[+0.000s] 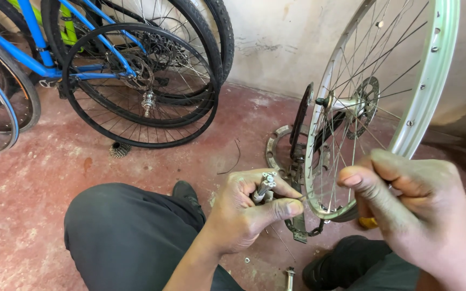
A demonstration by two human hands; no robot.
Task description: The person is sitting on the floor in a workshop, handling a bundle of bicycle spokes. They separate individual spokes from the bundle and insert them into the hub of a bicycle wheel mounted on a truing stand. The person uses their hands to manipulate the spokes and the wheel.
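My left hand [244,213] is closed around a bunch of small silver spoke nipples or short spokes [265,186], their ends sticking up above my fingers. My right hand [416,210] pinches a thin spoke against the silver rim [432,70] of a bare bicycle wheel that stands upright before me. The wheel's hub [346,102] carries a disc rotor, and spokes fan out from it. A yellow-handled tool [368,222] peeks out under my right hand. My knees in dark trousers [125,231] frame the lower view.
A black crank with chainring [299,124] and a loose ring [276,148] lie on the red concrete floor behind the wheel. A black spoked wheel [138,86] leans on blue bicycles [39,48] at upper left. A cassette [118,149] lies beneath it. A bolt [289,277] lies between my feet.
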